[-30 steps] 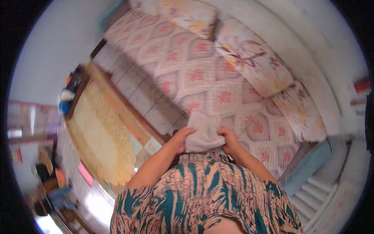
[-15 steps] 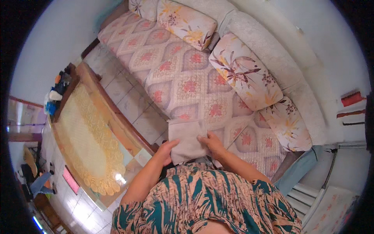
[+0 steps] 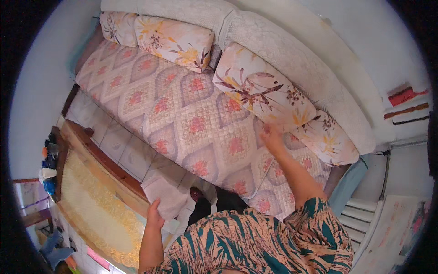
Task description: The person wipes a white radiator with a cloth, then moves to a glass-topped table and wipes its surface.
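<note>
The left hand (image 3: 155, 217) grasps the pale, folded cloth (image 3: 166, 196) by one side, out over the gap between the counter (image 3: 106, 168) and the sofa (image 3: 280, 52). The right hand (image 3: 273, 138) is near the lower edge of a flowered cushion (image 3: 262, 89), above the quilted cover (image 3: 182, 130). Its fingers are blurred; I cannot tell whether they are clenched or released, or whether they touch the cushion.

The cloth could slip or unfold, since only one hand supports it and much of it hangs free; it might then drop to the tiled floor (image 3: 121, 148). A careless sweep of the right hand could ruck the cover or knock the cushion askew.

The counter carries yellow lace (image 3: 98, 219) and a small cluster of objects (image 3: 48, 171) at its far end. Its edge narrows the space around the person's shoe (image 3: 196, 194).
</note>
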The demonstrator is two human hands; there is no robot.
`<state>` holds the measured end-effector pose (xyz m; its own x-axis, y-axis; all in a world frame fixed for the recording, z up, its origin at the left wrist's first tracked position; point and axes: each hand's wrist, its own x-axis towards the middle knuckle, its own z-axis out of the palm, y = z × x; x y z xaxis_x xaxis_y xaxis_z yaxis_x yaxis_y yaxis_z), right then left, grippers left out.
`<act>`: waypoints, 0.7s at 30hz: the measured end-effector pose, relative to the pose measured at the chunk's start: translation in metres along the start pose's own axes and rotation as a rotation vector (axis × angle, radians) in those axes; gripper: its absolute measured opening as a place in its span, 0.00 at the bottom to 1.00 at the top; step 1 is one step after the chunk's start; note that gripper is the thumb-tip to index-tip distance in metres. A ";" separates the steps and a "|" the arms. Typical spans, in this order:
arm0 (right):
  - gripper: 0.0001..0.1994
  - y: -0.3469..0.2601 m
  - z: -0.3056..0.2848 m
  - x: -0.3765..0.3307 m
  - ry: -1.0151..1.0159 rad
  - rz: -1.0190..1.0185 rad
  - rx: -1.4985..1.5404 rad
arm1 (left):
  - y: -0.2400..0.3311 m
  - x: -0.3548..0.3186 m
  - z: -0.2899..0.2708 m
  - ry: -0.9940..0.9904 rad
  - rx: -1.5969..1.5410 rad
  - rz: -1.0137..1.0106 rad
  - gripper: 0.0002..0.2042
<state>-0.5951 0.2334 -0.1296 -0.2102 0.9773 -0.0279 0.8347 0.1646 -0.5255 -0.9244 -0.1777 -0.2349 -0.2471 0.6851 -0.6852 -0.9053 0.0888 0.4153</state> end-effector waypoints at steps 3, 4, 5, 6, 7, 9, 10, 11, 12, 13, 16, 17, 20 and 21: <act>0.31 0.010 -0.018 0.059 0.164 -0.035 -0.162 | -0.009 -0.001 -0.018 0.097 -0.034 0.065 0.25; 0.34 0.015 -0.025 0.077 0.175 -0.103 -0.256 | -0.009 -0.006 -0.019 0.142 -0.039 0.099 0.25; 0.38 0.017 -0.031 0.094 0.188 -0.179 -0.351 | -0.009 -0.009 -0.022 0.184 -0.049 0.136 0.26; 0.40 0.021 -0.034 0.102 0.185 -0.174 -0.417 | -0.011 -0.016 -0.024 0.233 -0.057 0.121 0.26; 0.42 0.017 -0.039 0.115 0.200 -0.183 -0.484 | -0.015 -0.019 -0.022 0.267 -0.075 0.117 0.26; 0.46 0.006 -0.039 0.136 0.221 -0.165 -0.614 | -0.018 -0.026 -0.032 0.324 -0.098 0.075 0.26; 0.47 0.003 -0.044 0.147 0.236 -0.140 -0.681 | -0.025 -0.026 -0.042 0.338 -0.109 0.037 0.26; 0.48 0.007 -0.048 0.155 0.247 -0.109 -0.751 | -0.031 -0.026 -0.051 0.354 -0.115 -0.010 0.27; 0.48 0.017 -0.058 0.165 0.232 -0.111 -0.720 | -0.038 -0.022 -0.059 0.358 -0.114 0.006 0.27; 0.49 0.024 -0.071 0.175 0.221 -0.112 -0.689 | -0.040 -0.019 -0.056 0.390 -0.110 -0.015 0.27; 0.50 -0.043 -0.066 0.127 0.190 0.001 -0.763 | -0.030 -0.028 -0.105 0.385 -0.062 -0.015 0.25; 0.50 -0.068 -0.070 0.113 0.183 0.056 -0.833 | -0.035 -0.031 -0.117 0.380 -0.070 -0.043 0.25; 0.43 -0.061 -0.076 0.101 0.205 -0.112 -0.896 | -0.022 -0.011 -0.097 0.361 -0.060 -0.101 0.25; 0.41 -0.066 -0.072 0.095 0.196 -0.158 -0.897 | -0.021 -0.008 -0.094 0.367 -0.054 -0.104 0.25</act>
<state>-0.6334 0.3253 -0.0364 -0.3337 0.9263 0.1747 0.9019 0.2598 0.3450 -0.9356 -0.2527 -0.2943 -0.2516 0.3693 -0.8946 -0.9464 0.0994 0.3073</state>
